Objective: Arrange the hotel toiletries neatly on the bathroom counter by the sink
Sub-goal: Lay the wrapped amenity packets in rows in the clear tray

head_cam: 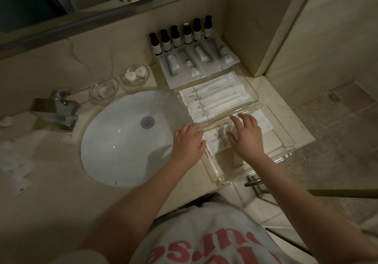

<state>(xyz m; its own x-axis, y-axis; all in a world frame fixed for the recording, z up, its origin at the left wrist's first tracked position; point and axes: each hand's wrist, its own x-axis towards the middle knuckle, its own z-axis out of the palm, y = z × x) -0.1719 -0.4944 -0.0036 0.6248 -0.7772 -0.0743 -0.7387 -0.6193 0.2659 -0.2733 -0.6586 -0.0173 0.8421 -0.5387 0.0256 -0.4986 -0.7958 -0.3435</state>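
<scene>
Right hand [246, 135] lies flat, fingers spread, on white sachets [216, 139] in the near clear tray [284, 141]; left hand [189, 141], fingers loosely together, touches its rim. Behind stand 6 dark bottles [176, 36], 4 tubes [201, 54].

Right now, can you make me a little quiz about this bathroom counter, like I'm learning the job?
1. How many dark bottles stand in the row against the back wall?
2. True or false: the right hand rests flat on white packets in the near clear tray.
3. Where are the two small wrapped soaps? A) in the sink B) in a glass dish behind the sink C) in the far clear tray

Key: 1) six. 2) true; the left hand is at the tray's left edge. 3) B.
</scene>
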